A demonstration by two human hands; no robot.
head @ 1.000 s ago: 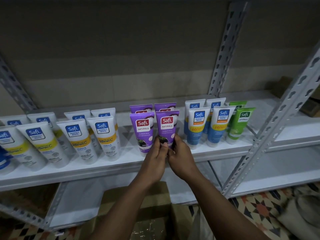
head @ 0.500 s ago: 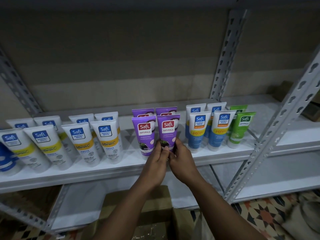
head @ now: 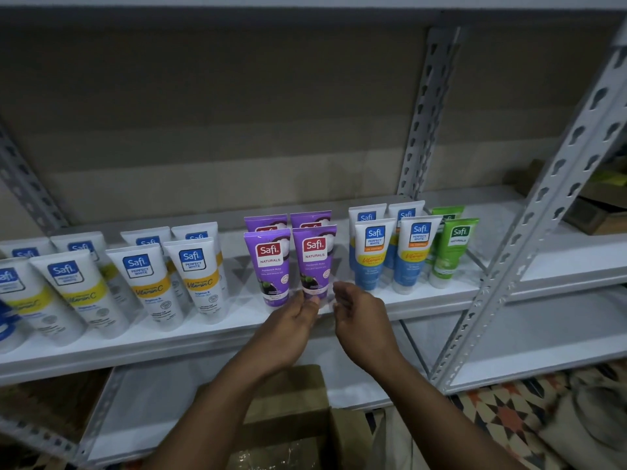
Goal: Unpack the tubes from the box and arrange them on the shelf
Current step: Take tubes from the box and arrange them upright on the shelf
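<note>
Two front purple Safi tubes stand cap-down on the white shelf (head: 424, 301): the left purple tube (head: 269, 266) and the right purple tube (head: 314, 261), with two more purple ones behind. My left hand (head: 291, 325) is just below the right purple tube, fingertips touching its cap end. My right hand (head: 361, 317) hangs a little right of that tube, fingers loosely curled, holding nothing. The cardboard box (head: 288, 418) sits below my forearms, its flaps open.
White Vitamin C tubes (head: 196, 276) fill the shelf's left part; blue-and-white tubes (head: 373, 256) and green tubes (head: 453, 252) stand to the right. Perforated grey uprights (head: 529, 239) frame the shelf. A lower shelf (head: 543, 337) and patterned floor (head: 502, 418) lie below.
Both hands had pinched the right purple tube's lower end. Now my right hand has come off and drawn back right, and my left hand has slackened to a fingertip touch.
</note>
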